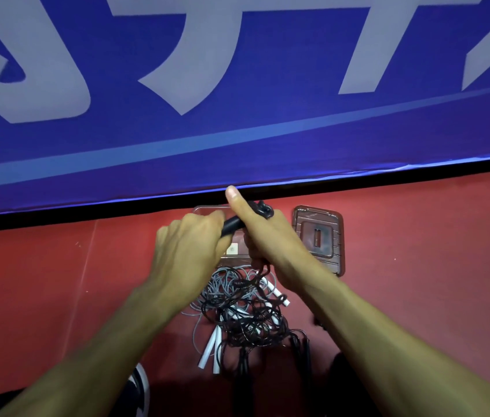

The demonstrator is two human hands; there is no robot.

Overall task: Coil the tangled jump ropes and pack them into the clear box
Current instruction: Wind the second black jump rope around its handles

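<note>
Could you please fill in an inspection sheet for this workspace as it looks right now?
Surface: red floor.
Job's things: clear box mostly hidden behind the hands; its lid lies apart, to the right; tangled jump ropes, black and grey with white handles, piled in front.
Clutter: nothing seen.
Grippers: left hand grips a black handle; right hand holds black rope, thumb straight.
Cables: only the ropes.
Surroundings: blue banner behind.

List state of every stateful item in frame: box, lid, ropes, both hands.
clear box: open, lid off, mostly hidden behind the hands.
lid: off, flat on the red floor right of the box.
rope pile: tangled, on the floor.
black handle: lifted, held.
left hand: grips the black handle.
right hand: holds black cord, thumb up.
</note>
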